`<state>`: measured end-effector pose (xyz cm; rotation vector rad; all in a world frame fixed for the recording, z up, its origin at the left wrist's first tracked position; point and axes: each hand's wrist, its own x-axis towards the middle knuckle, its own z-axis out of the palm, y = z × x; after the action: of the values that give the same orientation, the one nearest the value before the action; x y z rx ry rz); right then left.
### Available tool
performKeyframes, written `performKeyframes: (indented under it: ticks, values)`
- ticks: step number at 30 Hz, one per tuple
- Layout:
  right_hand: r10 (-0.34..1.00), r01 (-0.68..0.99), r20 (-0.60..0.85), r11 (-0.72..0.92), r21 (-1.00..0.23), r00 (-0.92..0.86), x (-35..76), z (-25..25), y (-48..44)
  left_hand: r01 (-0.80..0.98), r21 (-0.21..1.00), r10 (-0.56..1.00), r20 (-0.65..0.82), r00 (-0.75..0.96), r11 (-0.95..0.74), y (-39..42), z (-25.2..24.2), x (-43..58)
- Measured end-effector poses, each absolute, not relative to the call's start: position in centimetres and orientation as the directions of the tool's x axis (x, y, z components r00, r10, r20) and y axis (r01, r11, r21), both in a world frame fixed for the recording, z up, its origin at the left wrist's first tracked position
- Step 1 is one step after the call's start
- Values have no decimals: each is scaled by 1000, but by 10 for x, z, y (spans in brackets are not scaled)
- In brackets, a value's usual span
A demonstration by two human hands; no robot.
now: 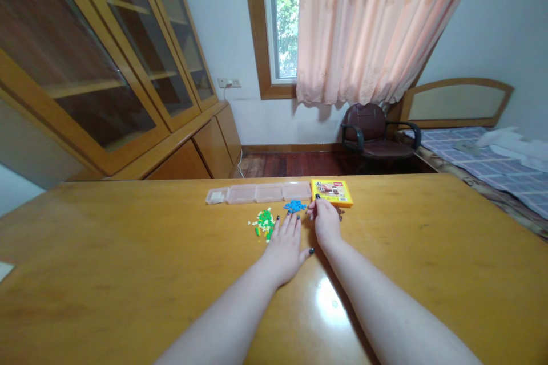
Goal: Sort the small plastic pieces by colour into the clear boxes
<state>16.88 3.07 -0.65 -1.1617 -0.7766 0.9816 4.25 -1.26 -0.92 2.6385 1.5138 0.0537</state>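
My left hand (285,248) lies palm down on the table, fingers stretched out and thumb apart. Its fingertips reach the edge of a pile of small green, yellow and white pieces (264,221) and stop just short of a small heap of blue pieces (294,206). My right hand (326,222) is closed with its fingers curled at the front edge of a yellow box (342,198). Whatever its fingers may hold is hidden. A few dark brown pieces (341,214) show beside that hand, partly covered by it.
A clear plastic tray with several compartments (242,194) lies behind the piles, left of the box. The wooden table (128,274) ends just beyond it. Farther off are a glass-doored cabinet (180,120), a brown armchair (372,128) and a bed (483,142).
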Motion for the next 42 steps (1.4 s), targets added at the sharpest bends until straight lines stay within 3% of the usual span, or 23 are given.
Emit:
performKeyframes:
  ticks: [3, 9, 16, 20, 23, 26, 29, 42]
  values:
    - [922, -203, 6, 92, -975, 388, 169, -6, 31, 852, 114, 851, -68, 520, -512, -16, -10, 42]
    - [921, -220, -4, 89, -971, 389, 168, -10, 33, 963, 68, 963, -47, 265, -262, -7, -17, 38]
    - [946, -179, -27, 33, -983, 323, 165, -12, 34, 976, 109, 981, 55, 184, -190, 10, 11, 4]
    - [985, -45, 36, 44, -998, 170, 162, -13, 33, 981, 191, 997, -78, -24, 38, 23, 38, -48]
    - [992, 29, 90, 88, -996, 85, 160, -15, 31, 947, 315, 997, -22, 76, -65, 28, 36, -67]
    - [996, 64, 83, 81, -995, 38, 158, -16, 31, 838, 436, 945, 145, 294, -328, 32, 19, -61]
    - [997, 92, 75, 73, -993, 9, 157, -16, 29, 780, 453, 895, 112, 431, -432, 35, 2, -50]
    - [998, 189, 65, 65, -980, -7, 159, -12, 27, 841, 445, 946, 237, 220, -307, 44, -6, -49]
